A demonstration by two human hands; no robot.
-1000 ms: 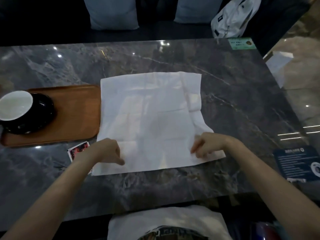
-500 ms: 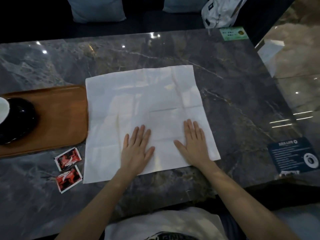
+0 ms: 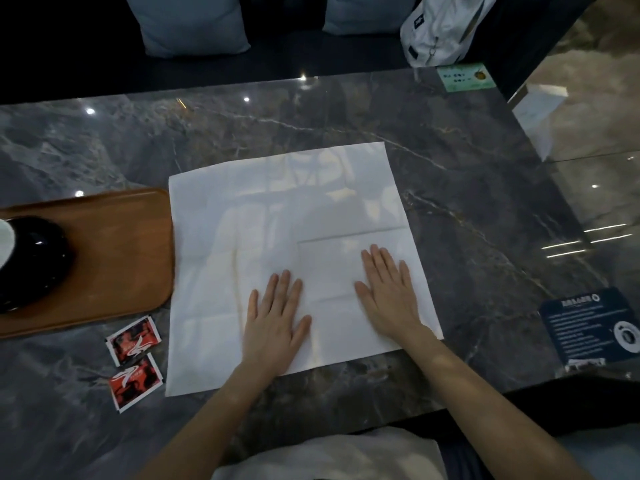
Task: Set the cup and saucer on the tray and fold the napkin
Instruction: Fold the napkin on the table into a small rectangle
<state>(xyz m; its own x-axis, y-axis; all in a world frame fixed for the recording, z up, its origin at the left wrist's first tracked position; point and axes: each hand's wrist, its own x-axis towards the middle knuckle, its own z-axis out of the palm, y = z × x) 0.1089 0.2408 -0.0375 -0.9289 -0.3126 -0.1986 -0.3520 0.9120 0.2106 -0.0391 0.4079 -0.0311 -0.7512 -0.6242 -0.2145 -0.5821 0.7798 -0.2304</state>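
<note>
The white napkin (image 3: 291, 258) lies spread flat on the dark marble table (image 3: 485, 209) in the middle of the frame, its left edge just beside the wooden tray (image 3: 114, 258) at centre left. Both hands are open with fingers spread, palms pressed down on the lower half of the sheet: the left hand (image 3: 273, 323) at lower centre, the right hand (image 3: 388, 296) a little right of it and nearer the napkin's lower right corner. Neither hand grips anything. The black saucer (image 3: 38, 261) sits on the tray at the far left edge of the frame, with a sliver of the white cup (image 3: 5, 242) on it (most of the cup is cut off by the frame, so its seating cannot be judged fully). The step in hand looks like smoothing the napkin before the first fold, with the cup-and-saucer part seemingly done. To do it well, sweep the palms outward from the middle toward the edges so trapped wrinkles leave rather than bunch, and use the old crease lines visible across the sheet as guides. Then pinch the two near corners, carry them to the far corners, match the edges squarely, and press the fold firmly. Two red sachets (image 3: 135, 362) at lower left lie close to the napkin's near-left corner, so lift that corner cleanly.
</note>
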